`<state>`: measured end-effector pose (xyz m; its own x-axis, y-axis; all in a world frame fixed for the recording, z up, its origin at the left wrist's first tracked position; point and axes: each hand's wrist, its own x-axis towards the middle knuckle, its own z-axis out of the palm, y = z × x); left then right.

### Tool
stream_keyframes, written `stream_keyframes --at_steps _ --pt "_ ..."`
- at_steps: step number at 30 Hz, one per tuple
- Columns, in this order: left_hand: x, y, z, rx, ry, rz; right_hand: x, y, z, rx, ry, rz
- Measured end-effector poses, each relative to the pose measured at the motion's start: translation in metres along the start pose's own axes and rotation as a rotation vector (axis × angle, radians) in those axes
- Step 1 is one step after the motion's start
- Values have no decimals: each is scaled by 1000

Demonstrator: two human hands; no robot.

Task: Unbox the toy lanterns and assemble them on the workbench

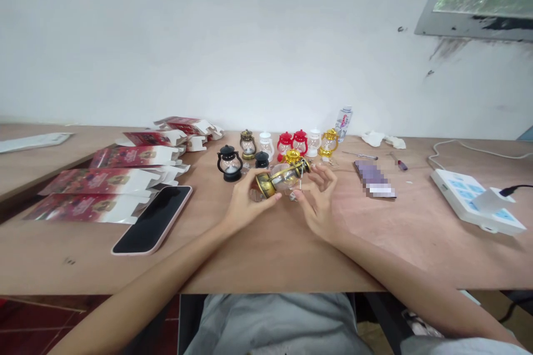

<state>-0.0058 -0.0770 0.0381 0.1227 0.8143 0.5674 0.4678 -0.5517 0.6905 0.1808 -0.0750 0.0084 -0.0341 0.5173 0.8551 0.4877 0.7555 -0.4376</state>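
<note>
My left hand (246, 201) grips a small bronze toy lantern (282, 176), held on its side above the wooden table (266, 255). My right hand (318, 197) is close beside its top end, fingers curled and pinching at the lantern's thin wire handle. Behind them stands a row of several little lanterns: a black one (229, 163), a bronze one (247, 143), a white one (266, 145), two red ones (292, 142) and a gold one (328, 142).
A phone (154, 218) lies face up at the left, beside several flattened red cartons (104, 183). A white power strip (474, 199) with a plug sits at the right. A small bottle (343, 122), a screwdriver (398, 162) and a purple card (373, 177) lie behind.
</note>
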Motion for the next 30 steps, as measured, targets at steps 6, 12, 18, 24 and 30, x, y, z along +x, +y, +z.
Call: stream_keyframes --at_steps 6,12,18,24,30 --pt "6 -6 -6 -59 117 -28 12 13 -2 189 88 299" --pt "7 -5 -4 -349 9 -143 21 30 0 485 -28 595" --pt "5 -8 5 -426 -80 -269 14 35 9 743 -140 830" --pt "5 -9 5 -334 -76 -238 17 35 10 858 -44 871" --pt "1 -2 7 -156 -63 -219 15 30 10 823 3 830"
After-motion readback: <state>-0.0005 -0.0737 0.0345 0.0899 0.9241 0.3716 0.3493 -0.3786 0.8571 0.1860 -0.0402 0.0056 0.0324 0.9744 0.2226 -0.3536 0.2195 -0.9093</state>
